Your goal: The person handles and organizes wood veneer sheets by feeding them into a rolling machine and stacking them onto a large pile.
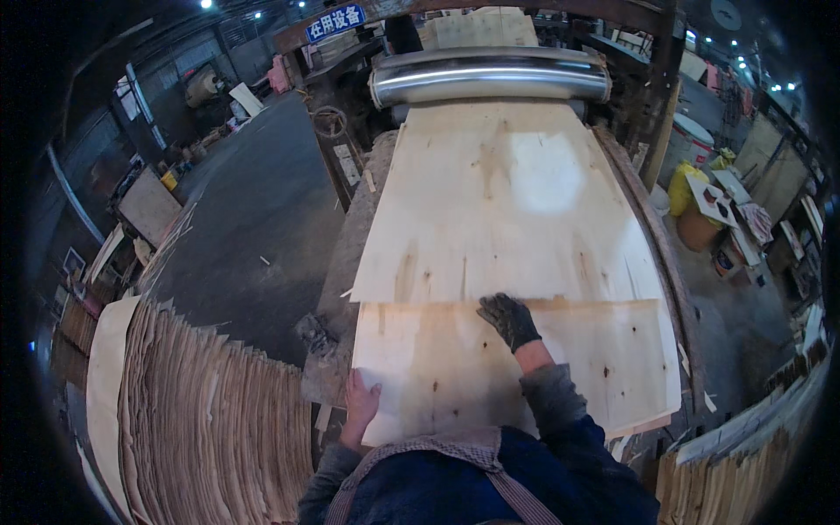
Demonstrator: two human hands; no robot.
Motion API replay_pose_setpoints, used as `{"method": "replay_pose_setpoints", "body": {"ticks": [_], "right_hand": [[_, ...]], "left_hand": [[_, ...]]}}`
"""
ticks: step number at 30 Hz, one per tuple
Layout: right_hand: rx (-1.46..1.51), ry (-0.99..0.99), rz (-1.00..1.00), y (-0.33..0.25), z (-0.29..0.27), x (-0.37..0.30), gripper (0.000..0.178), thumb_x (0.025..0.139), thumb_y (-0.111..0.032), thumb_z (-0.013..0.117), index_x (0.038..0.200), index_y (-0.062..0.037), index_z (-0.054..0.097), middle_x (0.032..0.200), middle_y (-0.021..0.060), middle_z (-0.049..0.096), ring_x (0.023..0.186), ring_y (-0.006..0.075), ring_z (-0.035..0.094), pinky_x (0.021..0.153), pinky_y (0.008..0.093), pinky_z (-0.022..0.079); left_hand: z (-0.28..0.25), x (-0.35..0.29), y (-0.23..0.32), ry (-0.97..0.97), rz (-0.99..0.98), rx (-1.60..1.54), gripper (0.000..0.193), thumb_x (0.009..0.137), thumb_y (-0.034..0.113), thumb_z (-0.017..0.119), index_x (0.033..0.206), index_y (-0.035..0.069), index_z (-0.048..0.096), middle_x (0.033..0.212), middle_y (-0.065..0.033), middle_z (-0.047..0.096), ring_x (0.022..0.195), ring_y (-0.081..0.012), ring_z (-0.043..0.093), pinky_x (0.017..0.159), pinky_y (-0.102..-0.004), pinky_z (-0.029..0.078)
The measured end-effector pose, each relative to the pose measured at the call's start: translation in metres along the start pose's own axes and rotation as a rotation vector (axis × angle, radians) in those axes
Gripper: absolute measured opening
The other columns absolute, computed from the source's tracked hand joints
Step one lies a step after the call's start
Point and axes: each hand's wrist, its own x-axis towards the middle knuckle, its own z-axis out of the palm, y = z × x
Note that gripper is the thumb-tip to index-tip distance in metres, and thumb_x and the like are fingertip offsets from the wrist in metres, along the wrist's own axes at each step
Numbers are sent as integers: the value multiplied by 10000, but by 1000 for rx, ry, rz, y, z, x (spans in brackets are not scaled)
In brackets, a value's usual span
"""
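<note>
Two pale wood veneer sheets lie on the machine's feed table. The far veneer sheet [477,201] runs up to a shiny metal roller [494,77]. Closer to me is the near veneer sheet [516,376], dotted with dark knots, its far edge meeting the other sheet; I cannot tell which overlaps. My right hand [510,321], in a dark glove, lies flat with fingers stretched at that seam. At the near sheet's left edge rests my bare left hand [361,398], fingers extended and thumb apart. Neither hand grips anything.
A tall stack of veneer sheets [210,411] stands at my left, another stack [752,437] at my lower right. A crumpled dark rag [315,334] lies on the table's left ledge. A handwheel [330,122] sits left of the roller; a brown bucket [697,229] stands right.
</note>
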Motion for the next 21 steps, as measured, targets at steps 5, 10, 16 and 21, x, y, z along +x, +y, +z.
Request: {"method": "replay_pose_setpoints", "body": {"ticks": [5,10,16,21], "right_hand": [[-81,452,105,-1,33,20,304,884,-167,353,1155,-40,403,1193,207,442,1103,374,427,929,495,363],[-379,373,328,22,87,-43,266,865,-139,453,1097,-9,457,1093,206,507,1042,362,492,903,486,402],[-530,373,502,47,131,-153,328,865,-137,461,1156,10,423,1136,191,498,1087,343,464,931,459,373],[-871,366,513,49,169,-216,346,873,-189,459,1153,13,438,1132,166,507,1086,274,470,931,374,378]], "left_hand": [[-12,9,8,-53,-139,-230,658,735,233,611,1264,-13,306,1278,-234,324,1174,-347,339,973,-371,295],[-10,12,-26,-81,-222,-482,559,707,84,617,1210,-20,397,1204,-200,431,1097,-298,433,924,-355,352],[-38,22,-20,-240,-320,-1257,414,727,-87,506,1135,-35,470,1080,-110,546,968,-194,530,846,-285,415],[-112,14,32,-308,-204,-1412,483,739,-108,463,1210,-37,388,1086,-130,544,964,-176,535,819,-283,437]]}}
